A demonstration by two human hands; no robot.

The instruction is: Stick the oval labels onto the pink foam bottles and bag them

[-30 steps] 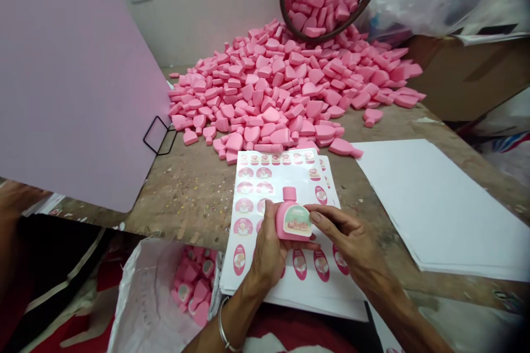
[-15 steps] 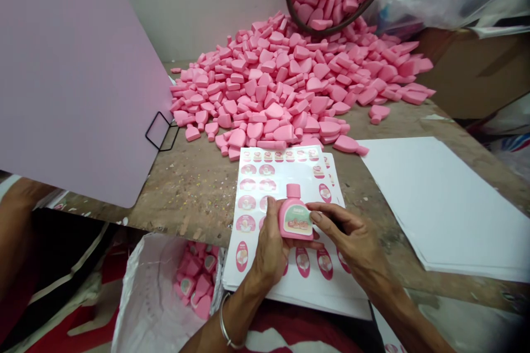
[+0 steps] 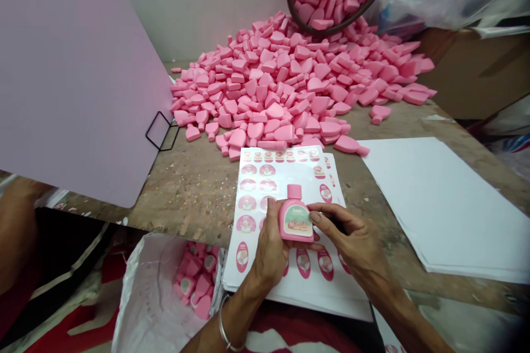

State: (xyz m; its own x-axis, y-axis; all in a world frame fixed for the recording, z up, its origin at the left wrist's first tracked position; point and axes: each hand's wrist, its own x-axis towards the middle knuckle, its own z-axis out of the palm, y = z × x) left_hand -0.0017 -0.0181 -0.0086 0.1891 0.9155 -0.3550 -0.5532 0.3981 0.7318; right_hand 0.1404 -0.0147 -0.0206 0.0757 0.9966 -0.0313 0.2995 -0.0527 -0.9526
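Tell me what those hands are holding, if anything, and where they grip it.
The left hand holds a pink bottle around its body, below the cap; the right hand's fingertips touch the right edge of its label.

Brown worktop [image 3: 186,187] under heaped pink bottles [image 3: 265,88], sticker sheets [image 3: 281,176], white sheets [image 3: 447,204].
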